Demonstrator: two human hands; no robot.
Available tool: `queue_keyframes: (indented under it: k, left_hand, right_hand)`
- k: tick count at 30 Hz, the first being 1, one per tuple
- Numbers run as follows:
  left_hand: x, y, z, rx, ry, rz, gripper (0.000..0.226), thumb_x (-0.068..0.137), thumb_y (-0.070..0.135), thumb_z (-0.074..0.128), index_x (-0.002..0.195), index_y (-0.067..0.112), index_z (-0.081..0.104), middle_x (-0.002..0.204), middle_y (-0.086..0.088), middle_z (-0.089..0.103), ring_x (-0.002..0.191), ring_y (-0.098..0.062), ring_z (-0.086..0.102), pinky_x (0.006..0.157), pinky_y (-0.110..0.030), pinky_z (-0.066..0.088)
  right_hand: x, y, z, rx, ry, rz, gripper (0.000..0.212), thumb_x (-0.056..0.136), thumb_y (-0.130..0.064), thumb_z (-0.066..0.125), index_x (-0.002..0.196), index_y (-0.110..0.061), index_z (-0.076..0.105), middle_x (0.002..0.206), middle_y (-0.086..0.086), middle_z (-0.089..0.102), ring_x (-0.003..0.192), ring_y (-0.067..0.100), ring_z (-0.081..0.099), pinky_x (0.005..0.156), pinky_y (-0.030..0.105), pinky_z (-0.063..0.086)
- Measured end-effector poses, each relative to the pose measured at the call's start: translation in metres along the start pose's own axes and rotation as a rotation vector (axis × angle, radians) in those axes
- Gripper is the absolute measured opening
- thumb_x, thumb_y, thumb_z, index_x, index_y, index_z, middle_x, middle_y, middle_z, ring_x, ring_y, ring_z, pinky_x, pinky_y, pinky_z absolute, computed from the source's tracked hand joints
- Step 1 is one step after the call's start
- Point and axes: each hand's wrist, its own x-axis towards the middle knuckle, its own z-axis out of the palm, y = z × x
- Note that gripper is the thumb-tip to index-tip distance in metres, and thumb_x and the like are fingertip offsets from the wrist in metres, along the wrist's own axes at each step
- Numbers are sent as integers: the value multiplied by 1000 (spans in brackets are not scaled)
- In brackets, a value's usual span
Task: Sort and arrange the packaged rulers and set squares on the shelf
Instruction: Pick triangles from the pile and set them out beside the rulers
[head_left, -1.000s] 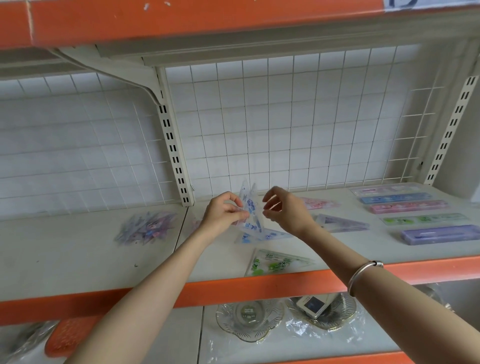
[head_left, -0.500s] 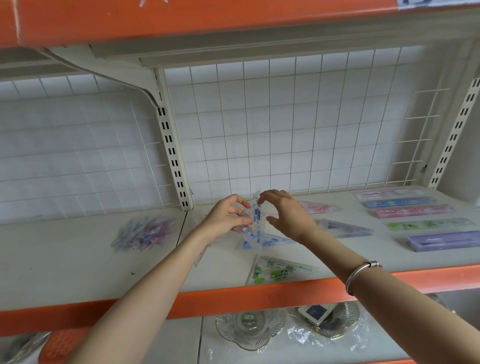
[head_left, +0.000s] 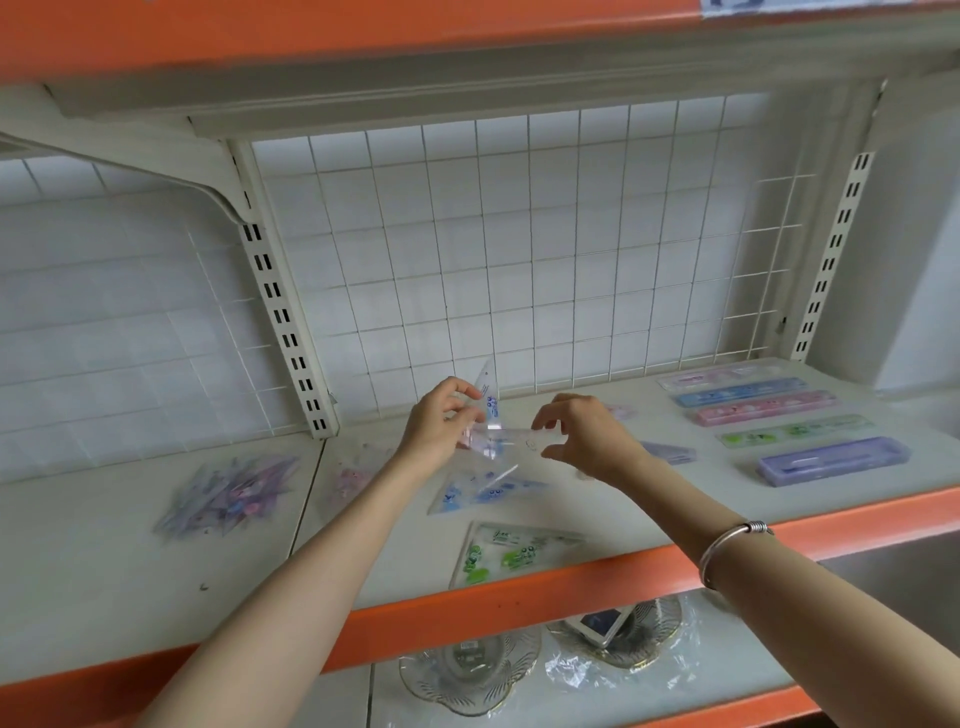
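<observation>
**Head view.**

- Item: packaged set square (head_left: 489, 404), clear plastic with blue print, in a glossy sleeve. It is held in the air above the middle of the shelf board (head_left: 93, 545), one corner pointing to twelve o'clock.
- Left hand (head_left: 439, 426): thumb and fingertips pinch the packet's nine o'clock side.
- Right hand (head_left: 587, 439): fingers curled, seemingly pinching the three o'clock end of the clear sleeve. The contact is blurred.
- Handling, by my reckoning: very light, thin and stiff. The film is slippery and the corners are sharp enough to snag. Best taken by the flat faces near an edge, not by a tip. It would bend or crack before it crushed.
- Below the hands, at six o'clock: a blue set square (head_left: 488, 491) lies flat, and a green set square (head_left: 511, 553) lies just inside the orange lip (head_left: 597, 577).
- At three o'clock: a row of rulers (head_left: 763, 408), laid parallel and close together. The purple case (head_left: 831, 462) is nearest the lip.
- At nine o'clock: a loose heap of purple packets (head_left: 228, 493), well apart from the hands, with bare board around it.
- Limits: wire grid (head_left: 519, 260) at the back, slotted post (head_left: 280, 322) at ten o'clock, upper shelf overhead. There is open room for setting down between the heap and the blue square.
</observation>
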Motion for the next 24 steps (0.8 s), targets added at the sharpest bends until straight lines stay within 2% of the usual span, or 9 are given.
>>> queue_keyframes:
  k: [5, 8, 12, 16, 19, 24]
  left_hand:
    - [6, 6, 16, 190, -20, 93, 23, 96, 7, 49, 107, 27, 51, 91, 2, 64, 74, -17, 65, 70, -38, 59]
    - [9, 10, 25, 285, -27, 143, 31, 96, 13, 51, 114, 36, 43, 92, 4, 67, 75, -19, 66, 73, -40, 57]
    - [14, 17, 35, 379, -6, 164, 18, 98, 20, 49, 115, 27, 49, 100, 4, 68, 81, -17, 64, 73, -37, 55]
    - [15, 21, 42, 419, -28, 200, 17, 98, 20, 48, 115, 23, 52, 102, 5, 68, 84, -17, 65, 73, -36, 55]
    - [16, 23, 45, 441, -36, 212, 18, 98, 20, 49, 115, 22, 54, 100, 6, 69, 85, -18, 65, 73, -36, 55]
    - [18, 25, 51, 456, -44, 226, 19, 97, 19, 52, 115, 22, 57, 100, 8, 68, 85, -15, 64, 71, -29, 51]
  right_hand:
    - [-8, 29, -15, -25, -10, 176, 33, 74, -9, 77, 106, -11, 70, 102, 5, 68, 78, 9, 49, 70, 16, 36]
    - [-12, 44, -25, -16, -22, 270, 32, 70, -7, 79, 102, -9, 71, 101, 8, 69, 79, 15, 55, 71, 18, 39]
    - [-17, 60, -36, -3, -40, 350, 34, 66, -10, 85, 97, -6, 72, 95, 9, 69, 84, 21, 62, 76, 23, 47]
    - [-22, 71, -43, 12, -58, 406, 31, 63, -7, 85, 92, -6, 74, 91, 10, 71, 83, 21, 66, 80, 30, 53]
    - [-25, 74, -47, 12, -111, 446, 30, 63, -7, 84, 91, -6, 75, 84, 9, 70, 76, 17, 62, 71, 23, 48]
    - [-28, 77, -51, 6, -145, 495, 31, 63, -9, 84, 92, -7, 75, 87, 12, 71, 75, 15, 58, 65, 19, 40]
